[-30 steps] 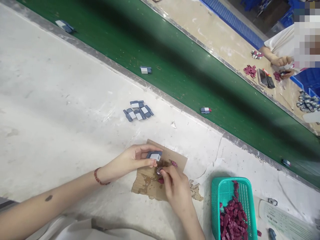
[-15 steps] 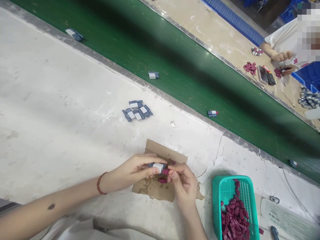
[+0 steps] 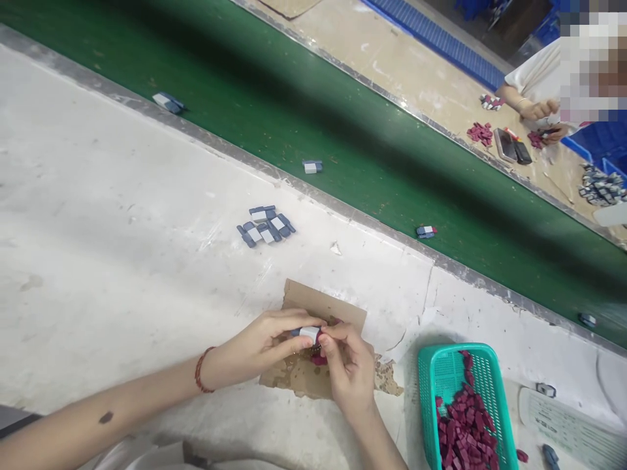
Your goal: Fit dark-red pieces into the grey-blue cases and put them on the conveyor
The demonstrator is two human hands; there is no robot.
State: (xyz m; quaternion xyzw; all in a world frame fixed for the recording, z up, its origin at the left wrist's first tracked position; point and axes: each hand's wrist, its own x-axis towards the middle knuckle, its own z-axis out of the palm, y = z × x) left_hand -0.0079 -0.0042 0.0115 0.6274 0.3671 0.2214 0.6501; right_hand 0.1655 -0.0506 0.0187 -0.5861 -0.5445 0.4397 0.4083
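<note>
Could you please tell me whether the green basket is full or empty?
Partly filled: maroon pieces cover the nearer part of the basket, leaving some bare mesh farther back.

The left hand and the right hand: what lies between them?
Between left hand and right hand, the head view shows a blue-and-white piece and a maroon piece.
</note>
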